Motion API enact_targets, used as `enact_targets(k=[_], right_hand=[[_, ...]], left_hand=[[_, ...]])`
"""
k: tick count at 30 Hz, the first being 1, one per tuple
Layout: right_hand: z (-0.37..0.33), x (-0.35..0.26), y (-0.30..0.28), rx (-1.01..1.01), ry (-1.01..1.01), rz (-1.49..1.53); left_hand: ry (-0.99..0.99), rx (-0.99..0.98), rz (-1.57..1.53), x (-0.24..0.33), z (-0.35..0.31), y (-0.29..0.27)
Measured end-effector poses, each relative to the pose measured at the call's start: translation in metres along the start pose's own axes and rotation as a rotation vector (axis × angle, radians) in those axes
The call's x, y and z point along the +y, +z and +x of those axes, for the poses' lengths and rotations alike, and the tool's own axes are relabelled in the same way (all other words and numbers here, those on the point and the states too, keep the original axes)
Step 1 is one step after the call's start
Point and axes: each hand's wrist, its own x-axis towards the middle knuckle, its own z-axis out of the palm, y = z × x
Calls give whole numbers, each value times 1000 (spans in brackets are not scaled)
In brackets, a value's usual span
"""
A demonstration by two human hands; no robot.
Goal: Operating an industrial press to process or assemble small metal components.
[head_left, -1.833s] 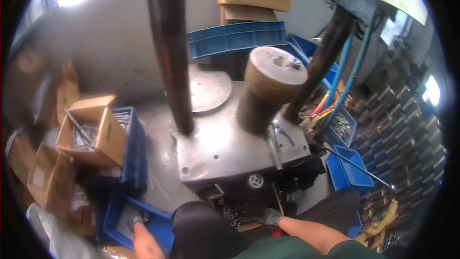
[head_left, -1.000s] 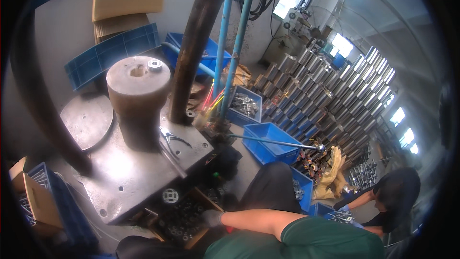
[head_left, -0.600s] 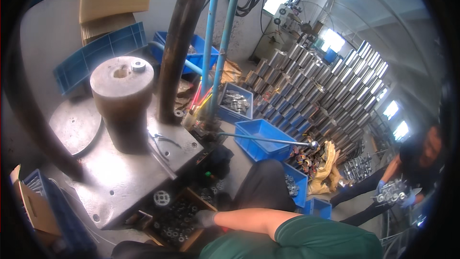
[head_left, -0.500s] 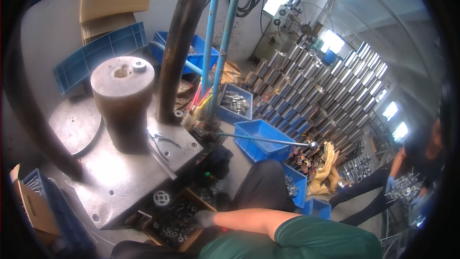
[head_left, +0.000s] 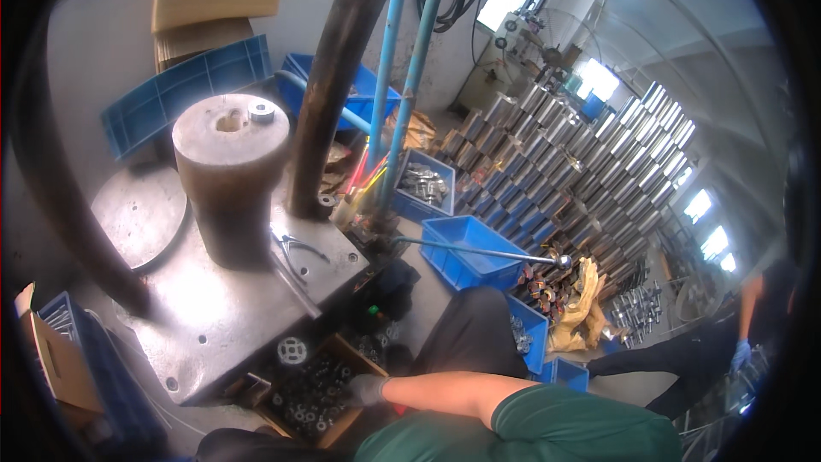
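My right hand (head_left: 368, 389), in a grey glove, reaches down into an open wooden-sided box (head_left: 354, 349) near the lower middle. Many small dark and shiny metal rings (head_left: 308, 406) lie in that box. The fingertips are lost among the dark parts, so whether they grip anything does not show. My left hand is out of the picture. Above the box stands a steel press table (head_left: 197, 351) with a thick metal cylinder (head_left: 231, 180) on it. A small metal ring (head_left: 261, 111) rests on the cylinder's top, beside its central hole. Pliers (head_left: 295, 244) lie beside the cylinder's base.
A metal rod (head_left: 295, 287) lies on the table's right side. Blue bins (head_left: 470, 248) and a long ball-ended lever (head_left: 479, 248) are to the right, before stacked metal cylinders (head_left: 547, 154). A person in dark clothes (head_left: 744, 316) wearing blue gloves is at far right.
The view has shifted slightly, and my right hand stays in the box. The person at far right has moved farther toward the edge with a bunch of metal parts.
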Motion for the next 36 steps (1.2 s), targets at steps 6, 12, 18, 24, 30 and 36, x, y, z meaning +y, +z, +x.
enact_targets(k=[6,12,18,24,30,36], right_hand=[[1,4,8,33,-31,7],[-4,11,4,66,-97,93],[-9,5,-3,52,-78,13],[2,3,4,-16,-27,34],[7,9,17,48,-194,93],[14,-18,7,-40,-120,-8]], left_hand=[[-8,-6,-32,2,1,8],[-8,4,-87,10,2,7],[-34,1,-186,18,-2,6],[-60,15,-270,24,-2,0],[-98,38,-307,30,-2,-4],[-138,108,-357,39,3,-32]])
